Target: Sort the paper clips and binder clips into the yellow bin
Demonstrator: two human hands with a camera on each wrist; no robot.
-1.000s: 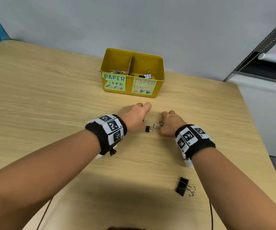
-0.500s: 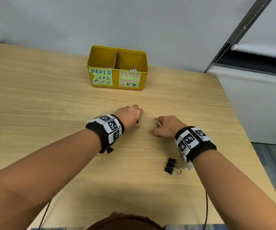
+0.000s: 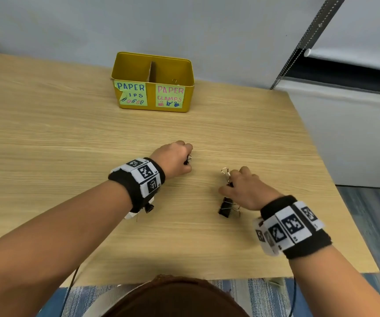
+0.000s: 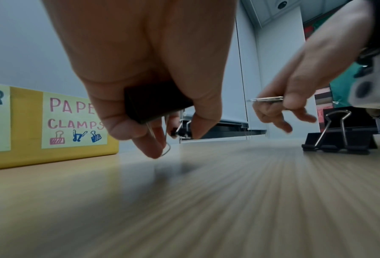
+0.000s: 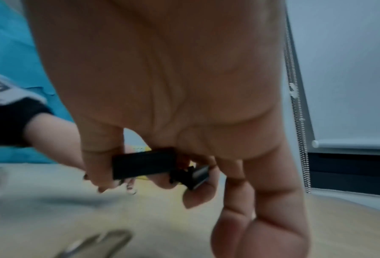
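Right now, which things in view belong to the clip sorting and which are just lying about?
Job:
- yellow bin
- binder clip on the table
- binder clips held in the left hand and right hand

Lying about:
- roller blind with its bead chain
- blue rug

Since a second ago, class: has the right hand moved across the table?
Yes. The right hand has drawn back from the yellow bin, toward the loose binder clip.

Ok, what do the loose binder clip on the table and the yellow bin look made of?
Binder clip: matte black body, probably painted sheet metal, with shiny silver wire handles. Yellow bin: likely painted metal, given its thin rolled rim and soft sheen, though plastic can't be ruled out.
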